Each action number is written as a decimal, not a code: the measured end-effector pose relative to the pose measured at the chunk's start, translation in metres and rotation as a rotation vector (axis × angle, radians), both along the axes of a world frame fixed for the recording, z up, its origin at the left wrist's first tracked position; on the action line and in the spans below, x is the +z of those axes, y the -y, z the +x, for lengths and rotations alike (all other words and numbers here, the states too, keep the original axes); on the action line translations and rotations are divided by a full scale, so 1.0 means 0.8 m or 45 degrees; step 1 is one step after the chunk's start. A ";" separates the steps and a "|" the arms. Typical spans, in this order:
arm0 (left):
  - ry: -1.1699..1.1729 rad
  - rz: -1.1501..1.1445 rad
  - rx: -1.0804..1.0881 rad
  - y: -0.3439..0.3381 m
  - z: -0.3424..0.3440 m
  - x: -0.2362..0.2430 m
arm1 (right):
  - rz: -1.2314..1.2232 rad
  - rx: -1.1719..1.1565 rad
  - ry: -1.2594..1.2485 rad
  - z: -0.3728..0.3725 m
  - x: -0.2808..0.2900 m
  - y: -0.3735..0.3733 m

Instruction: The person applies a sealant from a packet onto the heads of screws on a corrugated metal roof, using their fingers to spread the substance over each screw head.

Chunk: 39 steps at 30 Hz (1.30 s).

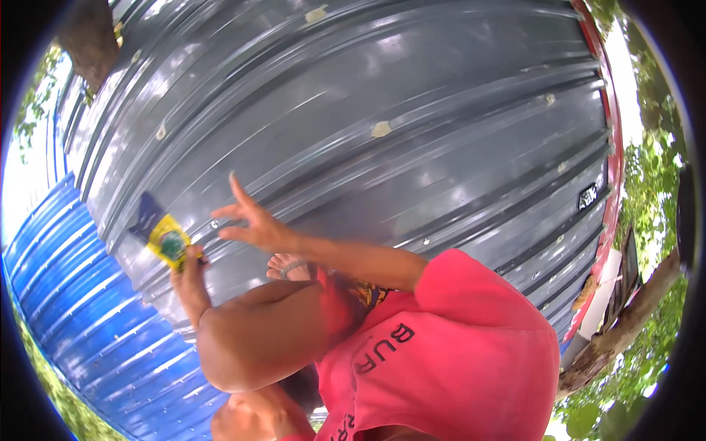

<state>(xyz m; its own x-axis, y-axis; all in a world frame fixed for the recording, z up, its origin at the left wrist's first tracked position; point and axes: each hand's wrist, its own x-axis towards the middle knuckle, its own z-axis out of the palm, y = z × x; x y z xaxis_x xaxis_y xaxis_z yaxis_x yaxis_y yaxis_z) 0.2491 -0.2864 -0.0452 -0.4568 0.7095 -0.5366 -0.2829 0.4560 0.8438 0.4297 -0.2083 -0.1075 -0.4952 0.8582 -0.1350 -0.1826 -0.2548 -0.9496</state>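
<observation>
"Largest entries?"

"Roof, grey ribbed metal (pixel 471 81), filling most of the view; blue ribbed sheeting (pixel 95 316), lower left."

"Hands?"

"Right hand (pixel 254 223): fingers spread, nothing held, apart from the packet (pixel 165 235). Left hand (pixel 190 279): grasping that packet by its near end."

"Handling advice?"

"Judged: firm pinch at the edge, no squeezing of the body; far end raised; right fingers as a second support."

"Container?"

"One packet, yellow, dark-blue far end, left of the right hand, over the grey metal. Contents hidden; sealed or unsealed, cannot tell."
</observation>
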 end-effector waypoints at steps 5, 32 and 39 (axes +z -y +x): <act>0.139 0.073 0.047 0.039 0.018 -0.028 | -0.499 0.390 -0.106 -0.068 0.053 -0.005; 0.175 0.088 0.434 0.157 0.064 -0.014 | -0.311 0.789 0.460 -0.092 0.061 0.077; -0.093 -0.059 0.523 0.165 0.076 -0.015 | -0.086 0.760 0.402 -0.092 0.066 0.084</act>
